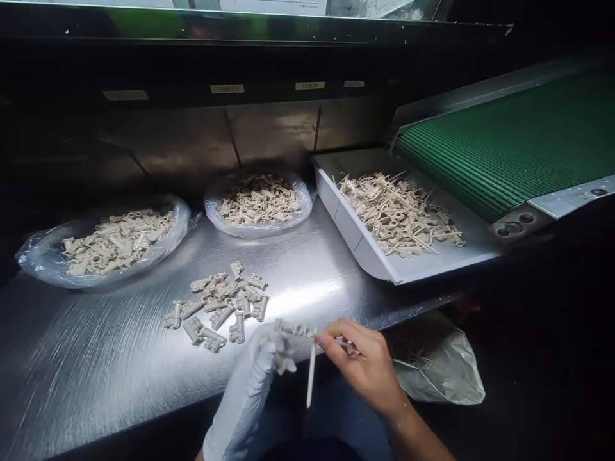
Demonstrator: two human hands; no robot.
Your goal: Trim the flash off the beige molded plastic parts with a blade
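My left hand [263, 358], in a white glove, is closed around a beige moulded plastic part [294, 328] near the table's front edge. A thin beige stick-like sprue [311, 378] hangs down from that part's right end. At that end, the thumb and fingers of my bare right hand [362, 358] are pinched together. More small pieces show between the right hand's curled fingers, partly hidden. Loose beige plastic parts [223, 304] lie in a pile on the metal table just beyond my left hand.
Two plastic-lined containers [180, 224] of similar parts stand at the back left and centre. A white tray [358, 246] heaped with parts and sticks sits below a green conveyor belt [509, 141]. An open bag [446, 368] with sticks inside is below the table's edge, right.
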